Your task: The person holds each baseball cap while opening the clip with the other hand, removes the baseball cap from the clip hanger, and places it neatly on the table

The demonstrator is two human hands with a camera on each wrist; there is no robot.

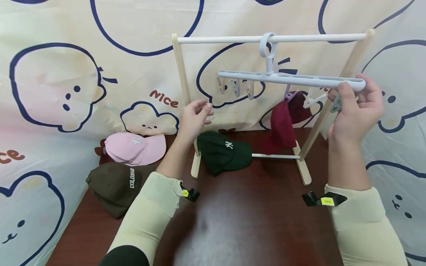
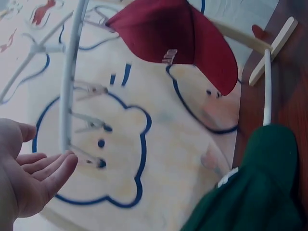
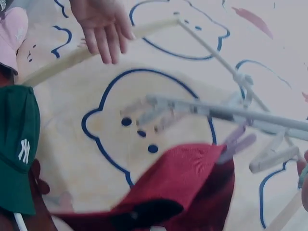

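A pale blue clip hanger [image 1: 246, 76] hangs by its ring from the white rail of a wooden stand. My right hand [image 1: 359, 107] pinches the hanger's right end between thumb and fingers. From a purple clip [image 1: 290, 95] under the bar dangles a dark red cap [image 1: 283, 122], its brim lower in the left wrist view. Other clips [image 3: 274, 159] along the bar hold nothing. My left hand [image 1: 194, 120] hovers below the bar's left end, apart from it in the head view, with fingers loosely bent and nothing in them.
The stand's white rail [image 1: 216, 39] joins two wooden posts. At its left foot lies a dark green cap [image 1: 223, 151]. Farther left, a pink cap [image 1: 136, 147] sits behind a brown cap [image 1: 114, 186] on the dark wooden table [image 1: 253, 221]. A printed cloth hangs behind.
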